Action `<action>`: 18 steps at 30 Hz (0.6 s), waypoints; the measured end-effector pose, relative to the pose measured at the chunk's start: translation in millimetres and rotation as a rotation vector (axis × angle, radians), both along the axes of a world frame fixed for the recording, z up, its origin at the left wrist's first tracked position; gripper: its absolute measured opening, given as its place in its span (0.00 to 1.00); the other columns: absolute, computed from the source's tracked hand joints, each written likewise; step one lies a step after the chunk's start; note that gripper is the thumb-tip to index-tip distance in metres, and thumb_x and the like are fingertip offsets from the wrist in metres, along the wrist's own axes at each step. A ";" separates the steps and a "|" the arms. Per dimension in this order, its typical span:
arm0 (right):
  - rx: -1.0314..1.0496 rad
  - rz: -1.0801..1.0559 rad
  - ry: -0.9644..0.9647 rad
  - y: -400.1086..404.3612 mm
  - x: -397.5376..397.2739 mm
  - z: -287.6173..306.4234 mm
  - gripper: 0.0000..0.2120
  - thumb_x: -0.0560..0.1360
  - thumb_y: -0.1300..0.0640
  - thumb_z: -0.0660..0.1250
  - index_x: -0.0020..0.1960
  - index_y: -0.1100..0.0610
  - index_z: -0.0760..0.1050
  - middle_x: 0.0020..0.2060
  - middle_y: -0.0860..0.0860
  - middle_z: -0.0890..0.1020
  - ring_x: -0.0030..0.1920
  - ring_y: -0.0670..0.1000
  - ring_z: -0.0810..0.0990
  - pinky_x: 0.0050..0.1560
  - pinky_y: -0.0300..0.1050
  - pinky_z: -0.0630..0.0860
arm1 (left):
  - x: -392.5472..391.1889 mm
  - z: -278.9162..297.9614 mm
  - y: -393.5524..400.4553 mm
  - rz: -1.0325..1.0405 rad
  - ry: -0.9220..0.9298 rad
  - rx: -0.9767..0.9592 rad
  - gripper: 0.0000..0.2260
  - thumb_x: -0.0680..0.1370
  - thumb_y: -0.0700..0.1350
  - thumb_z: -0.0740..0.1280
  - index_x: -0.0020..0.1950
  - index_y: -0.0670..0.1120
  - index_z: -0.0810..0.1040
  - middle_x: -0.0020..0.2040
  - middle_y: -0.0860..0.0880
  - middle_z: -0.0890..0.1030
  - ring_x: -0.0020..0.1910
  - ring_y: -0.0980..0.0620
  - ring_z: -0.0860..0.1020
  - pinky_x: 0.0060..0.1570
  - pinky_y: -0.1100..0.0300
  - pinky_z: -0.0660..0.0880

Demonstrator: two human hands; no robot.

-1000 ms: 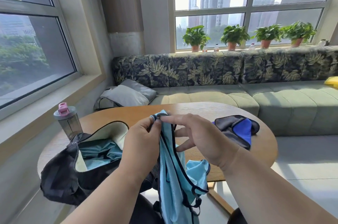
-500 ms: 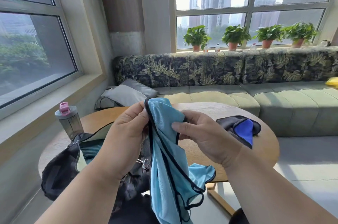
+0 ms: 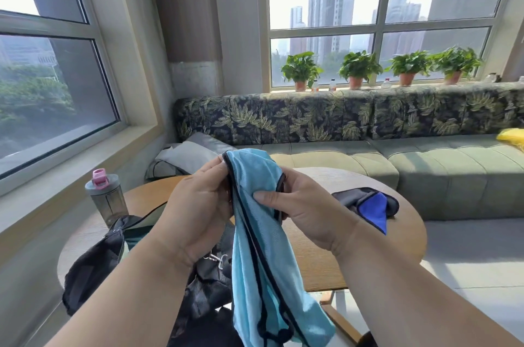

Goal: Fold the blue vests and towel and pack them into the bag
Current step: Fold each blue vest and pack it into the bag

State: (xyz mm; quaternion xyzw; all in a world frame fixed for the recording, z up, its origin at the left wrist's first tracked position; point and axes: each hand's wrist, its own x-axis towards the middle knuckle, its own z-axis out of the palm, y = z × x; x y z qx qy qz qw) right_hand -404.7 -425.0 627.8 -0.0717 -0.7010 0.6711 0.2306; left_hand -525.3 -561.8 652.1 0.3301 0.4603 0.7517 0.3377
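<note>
A light blue mesh vest (image 3: 255, 247) with black trim hangs in front of me above the round wooden table (image 3: 320, 264). My left hand (image 3: 198, 205) grips its top left edge. My right hand (image 3: 300, 205) pinches the right side, thumb pressed on the fabric. The black bag (image 3: 96, 264) lies open at the table's left, partly hidden by my left forearm, with teal fabric inside. A dark blue towel with grey backing (image 3: 371, 205) lies on the table's right side.
A grey bottle with a pink cap (image 3: 106, 196) stands at the table's left rear. A green sofa with leaf-print back (image 3: 368, 131) runs behind, with grey cushions (image 3: 187, 156) in its corner. Potted plants (image 3: 360, 69) line the sill.
Both hands have raised the vest higher and spread its top edge wider between them. The bag and towel have not moved.
</note>
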 end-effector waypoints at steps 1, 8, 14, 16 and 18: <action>0.017 -0.030 0.010 0.7 0.5 1.3 0.10 0.78 0.63 0.74 0.59 0.57 0.83 0.54 0.57 0.87 0.53 0.51 0.85 0.59 0.50 0.82 | -0.9 2.1 -0.1 0.007 0.003 -0.005 0.20 0.80 0.47 0.64 0.66 0.38 0.81 0.63 0.35 0.83 0.62 0.40 0.82 0.68 0.40 0.76; 0.265 -0.310 0.017 1.7 0.0 18.9 0.06 0.78 0.53 0.75 0.51 0.55 0.83 0.46 0.54 0.87 0.50 0.58 0.87 0.55 0.62 0.83 | 5.8 8.3 2.7 0.033 -0.010 -0.006 0.27 0.87 0.59 0.54 0.68 0.41 0.81 0.64 0.38 0.83 0.66 0.38 0.80 0.69 0.39 0.74; 0.225 -0.279 0.023 -2.9 -2.5 10.7 0.10 0.77 0.52 0.76 0.53 0.56 0.82 0.48 0.60 0.86 0.47 0.59 0.86 0.54 0.67 0.81 | 11.2 -10.9 6.9 0.186 0.212 -0.052 0.11 0.83 0.40 0.69 0.65 0.43 0.81 0.57 0.42 0.87 0.57 0.40 0.85 0.59 0.45 0.82; 0.190 -0.251 0.029 -0.5 -1.0 3.6 0.11 0.76 0.54 0.77 0.55 0.54 0.79 0.47 0.57 0.86 0.43 0.56 0.84 0.49 0.59 0.84 | 8.0 -13.1 7.6 0.220 0.200 -0.059 0.09 0.84 0.40 0.67 0.62 0.44 0.82 0.55 0.42 0.87 0.54 0.41 0.86 0.58 0.44 0.82; 0.280 -0.297 0.006 1.9 2.6 -6.3 0.14 0.75 0.56 0.78 0.53 0.50 0.74 0.43 0.49 0.81 0.37 0.46 0.75 0.39 0.44 0.77 | 4.4 -11.4 8.1 0.256 0.182 -0.063 0.08 0.84 0.41 0.67 0.61 0.43 0.83 0.53 0.43 0.88 0.50 0.44 0.86 0.52 0.47 0.83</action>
